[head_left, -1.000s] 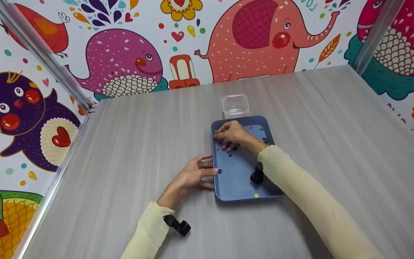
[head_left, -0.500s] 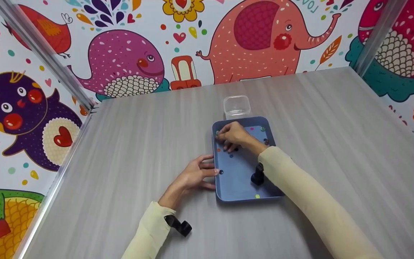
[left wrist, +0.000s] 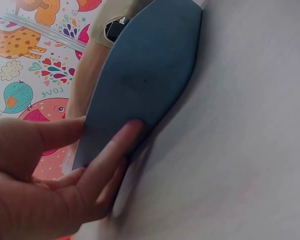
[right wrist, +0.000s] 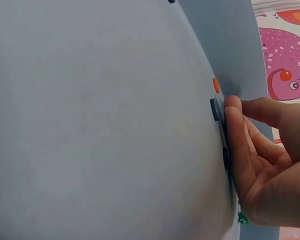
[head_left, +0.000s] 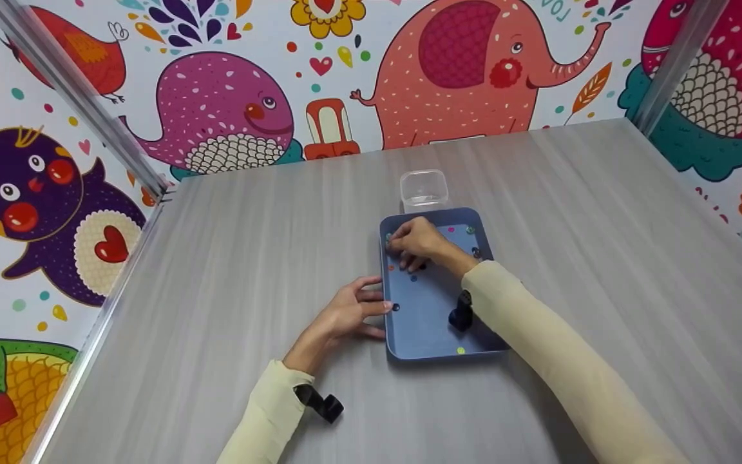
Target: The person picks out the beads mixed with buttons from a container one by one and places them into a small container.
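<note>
A blue rectangular tray [head_left: 424, 322] with small round coloured buttons, such as a yellow-green one [head_left: 461, 351] and a black one [head_left: 395, 307], lies on the table. My left hand [head_left: 345, 312] rests against its left outer wall, fingers spread and mostly straight, one fingertip at the rim. My right hand [head_left: 421, 240] reaches inside, at the far left corner. There, thumb and index tips meet close to the floor, beside a green button [head_left: 389, 238]. Whether anything sits between them I cannot tell. In the right wrist view, an orange button [right wrist: 216, 85] and dark ones lie near these fingertips.
Just beyond the tray stands a clear plastic container [head_left: 424, 188]. More buttons lie at the tray's far right, among them a pink one [head_left: 451, 229]. Printed cartoon walls [head_left: 242, 109] border the grey wooden table [head_left: 268, 258] at the back and sides.
Both hands keep their places at the tray. Only a slight shift of the whole head view shows.
</note>
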The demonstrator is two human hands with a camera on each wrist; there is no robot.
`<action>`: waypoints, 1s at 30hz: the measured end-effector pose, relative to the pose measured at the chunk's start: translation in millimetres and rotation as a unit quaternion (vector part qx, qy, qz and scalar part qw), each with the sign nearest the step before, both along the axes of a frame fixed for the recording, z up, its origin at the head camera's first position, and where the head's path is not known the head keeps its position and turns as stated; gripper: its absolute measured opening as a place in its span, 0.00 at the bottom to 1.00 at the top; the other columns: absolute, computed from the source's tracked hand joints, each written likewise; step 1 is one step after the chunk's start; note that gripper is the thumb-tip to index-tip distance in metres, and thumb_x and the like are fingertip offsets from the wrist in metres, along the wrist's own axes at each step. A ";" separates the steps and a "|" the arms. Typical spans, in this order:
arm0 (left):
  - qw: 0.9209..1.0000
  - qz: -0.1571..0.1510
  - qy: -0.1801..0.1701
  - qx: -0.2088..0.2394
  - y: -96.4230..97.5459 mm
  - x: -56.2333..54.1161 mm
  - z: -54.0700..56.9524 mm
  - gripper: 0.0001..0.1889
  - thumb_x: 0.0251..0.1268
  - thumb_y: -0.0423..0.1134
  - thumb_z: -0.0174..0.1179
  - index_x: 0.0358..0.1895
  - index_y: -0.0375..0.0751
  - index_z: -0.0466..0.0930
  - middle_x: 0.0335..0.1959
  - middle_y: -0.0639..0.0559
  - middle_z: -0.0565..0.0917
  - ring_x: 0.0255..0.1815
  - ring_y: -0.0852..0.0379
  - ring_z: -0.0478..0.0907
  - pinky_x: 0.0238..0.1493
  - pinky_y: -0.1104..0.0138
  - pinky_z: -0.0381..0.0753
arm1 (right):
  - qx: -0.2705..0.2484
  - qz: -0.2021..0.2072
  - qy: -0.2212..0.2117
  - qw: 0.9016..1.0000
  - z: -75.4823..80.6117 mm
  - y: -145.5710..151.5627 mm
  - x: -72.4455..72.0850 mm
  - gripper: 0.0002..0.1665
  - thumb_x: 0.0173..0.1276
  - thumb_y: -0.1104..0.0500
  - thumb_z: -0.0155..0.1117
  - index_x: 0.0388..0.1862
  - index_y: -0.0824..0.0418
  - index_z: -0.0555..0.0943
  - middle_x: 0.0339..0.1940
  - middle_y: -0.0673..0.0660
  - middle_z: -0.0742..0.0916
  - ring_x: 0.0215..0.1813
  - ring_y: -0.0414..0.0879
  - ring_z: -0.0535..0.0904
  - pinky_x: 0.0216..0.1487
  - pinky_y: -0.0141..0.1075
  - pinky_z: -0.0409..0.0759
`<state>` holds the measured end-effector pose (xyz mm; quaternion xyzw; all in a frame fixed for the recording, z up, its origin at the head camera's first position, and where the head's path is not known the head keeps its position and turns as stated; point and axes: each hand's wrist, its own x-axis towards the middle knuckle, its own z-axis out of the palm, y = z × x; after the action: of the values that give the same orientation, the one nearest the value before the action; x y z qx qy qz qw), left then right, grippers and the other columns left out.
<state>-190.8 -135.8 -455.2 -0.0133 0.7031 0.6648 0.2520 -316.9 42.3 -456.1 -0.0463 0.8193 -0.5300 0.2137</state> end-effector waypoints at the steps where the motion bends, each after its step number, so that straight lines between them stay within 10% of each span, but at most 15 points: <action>1: 1.000 0.000 0.000 0.000 0.0 0.1 0.2 0.36 0.68 0.30 0.62 0.76 0.36 0.57 0.67 0.29 0.72 0.54 0.46 0.82 0.43 0.51 0.91 | 0.001 0.000 0.001 1.000 0.2 0.0 0.0 0.12 0.69 0.62 0.64 0.47 0.69 0.83 0.16 0.53 0.83 0.15 0.40 0.80 0.15 0.30 0.82; 30: 1.000 0.000 0.006 -0.007 -0.8 -0.2 -2.4 0.36 0.68 0.30 0.62 0.76 0.35 0.56 0.67 0.29 0.72 0.55 0.44 0.83 0.44 0.51 0.91 | 0.032 0.037 0.039 0.998 23.8 11.9 3.8 0.14 0.71 0.55 0.65 0.44 0.67 0.84 0.36 0.62 0.91 0.22 0.41 0.83 0.21 0.32 0.85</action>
<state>-191.0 -136.6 -457.6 -0.0106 0.7092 0.6600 0.2478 -313.1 54.3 -432.3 -0.0909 0.8413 -0.4929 0.2023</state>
